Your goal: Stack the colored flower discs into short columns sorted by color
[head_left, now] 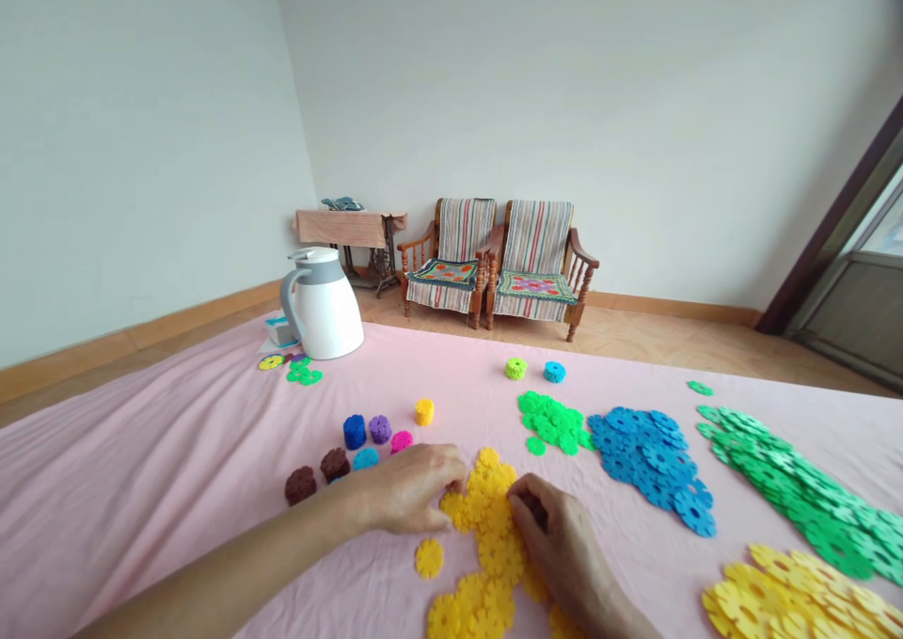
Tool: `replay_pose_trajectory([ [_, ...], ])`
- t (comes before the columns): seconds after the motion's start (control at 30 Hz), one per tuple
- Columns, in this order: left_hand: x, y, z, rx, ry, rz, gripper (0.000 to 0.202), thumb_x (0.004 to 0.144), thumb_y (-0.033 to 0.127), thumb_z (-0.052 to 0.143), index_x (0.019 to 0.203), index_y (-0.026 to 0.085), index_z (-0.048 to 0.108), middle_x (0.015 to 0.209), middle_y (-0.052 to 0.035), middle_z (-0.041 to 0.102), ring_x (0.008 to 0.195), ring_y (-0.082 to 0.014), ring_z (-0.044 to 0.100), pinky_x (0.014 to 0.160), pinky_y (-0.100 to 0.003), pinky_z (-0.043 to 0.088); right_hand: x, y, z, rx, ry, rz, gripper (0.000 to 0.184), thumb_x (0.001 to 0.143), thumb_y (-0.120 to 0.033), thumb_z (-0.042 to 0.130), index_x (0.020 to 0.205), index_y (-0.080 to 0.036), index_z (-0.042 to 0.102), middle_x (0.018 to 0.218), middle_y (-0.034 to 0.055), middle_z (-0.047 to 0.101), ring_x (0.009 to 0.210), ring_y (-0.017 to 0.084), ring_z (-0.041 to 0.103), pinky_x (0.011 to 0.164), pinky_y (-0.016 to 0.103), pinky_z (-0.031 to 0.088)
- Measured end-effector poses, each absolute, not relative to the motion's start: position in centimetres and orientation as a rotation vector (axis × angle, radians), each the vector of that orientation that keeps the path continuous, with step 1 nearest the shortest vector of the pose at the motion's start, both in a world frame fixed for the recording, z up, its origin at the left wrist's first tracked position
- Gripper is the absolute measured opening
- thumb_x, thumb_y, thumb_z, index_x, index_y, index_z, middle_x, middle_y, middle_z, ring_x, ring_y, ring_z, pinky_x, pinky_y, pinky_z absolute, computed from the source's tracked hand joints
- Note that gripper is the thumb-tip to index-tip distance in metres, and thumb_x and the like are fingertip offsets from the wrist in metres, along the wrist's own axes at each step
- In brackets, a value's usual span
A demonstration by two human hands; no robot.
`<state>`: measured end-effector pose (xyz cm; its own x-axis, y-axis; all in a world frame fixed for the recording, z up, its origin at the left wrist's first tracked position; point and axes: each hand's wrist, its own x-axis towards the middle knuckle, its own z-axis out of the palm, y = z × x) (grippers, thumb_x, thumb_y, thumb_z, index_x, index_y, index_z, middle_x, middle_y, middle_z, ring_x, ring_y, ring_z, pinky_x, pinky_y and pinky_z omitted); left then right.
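Observation:
A loose pile of yellow flower-shaped plastic discs (pixel 494 526) lies on the pink cloth between my hands. My left hand (pixel 413 488) reaches over its left edge, thumb and fingers apart, with nothing visible between them. At the pile's right side, my right hand (pixel 561 545) has its fingers curled and their tips pressed together against the yellow discs. Whatever may be in that pinch is hidden. One single yellow disc (pixel 429 558) rests below my left hand. Beyond that hand are short stacks of discs: dark blue (pixel 354 432), purple (pixel 379 429), pink (pixel 402 442), yellow (pixel 424 412) and brown (pixel 334 465).
Spread to the right are green discs (pixel 554 421), blue discs (pixel 653 460), darker green discs (pixel 804 488) and another yellow heap (pixel 804 597). Lime (pixel 515 368) and light-blue (pixel 554 372) stacks stand farther back. A white jug (pixel 328 310) stands at the cloth's far left. Two chairs (pixel 536 253) are behind.

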<state>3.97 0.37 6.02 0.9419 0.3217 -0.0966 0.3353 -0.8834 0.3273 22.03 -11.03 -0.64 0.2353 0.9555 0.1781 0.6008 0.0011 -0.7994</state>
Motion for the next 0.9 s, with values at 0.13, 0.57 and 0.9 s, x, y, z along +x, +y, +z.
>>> replay_pose_trajectory([
  [0.13, 3.6, 0.4, 6.2, 2.794, 0.485, -0.020, 0.018, 0.068, 0.016, 0.060, 0.084, 0.020, 0.054, 0.082, 0.0000, 0.057, 0.077, -0.0159, 0.054, 0.067, -0.023, 0.039, 22.1, -11.0, -0.9, -1.702, -1.469, 0.554, 0.023, 0.082, -0.026, 0.040, 0.071, -0.016, 0.057, 0.059, -0.0015, 0.051, 0.056, 0.012, 0.046, 0.051, 0.021, 0.029],
  [0.57, 2.7, 9.8, 7.2, 2.763, 1.001, 0.371, 0.020, 0.063, 0.017, 0.058, 0.082, 0.017, 0.061, 0.083, 0.0000, 0.059, 0.068, -0.0127, 0.054, 0.066, -0.022, 0.040, 22.1, -11.1, -0.7, -1.711, -1.471, 0.557, 0.025, 0.083, -0.029, 0.040, 0.072, -0.016, 0.058, 0.059, -0.0011, 0.052, 0.056, 0.012, 0.046, 0.051, 0.021, 0.029],
  [0.9, 2.8, 10.7, 5.8, 2.755, 1.000, 0.336, 0.017, 0.062, 0.019, 0.060, 0.078, 0.016, 0.063, 0.081, -0.0010, 0.061, 0.073, -0.0154, 0.055, 0.066, -0.023, 0.039, 22.2, -11.0, -0.9, -1.703, -1.484, 0.549, 0.024, 0.084, -0.028, 0.040, 0.072, -0.016, 0.058, 0.060, -0.0007, 0.053, 0.057, 0.012, 0.047, 0.052, 0.022, 0.030],
])
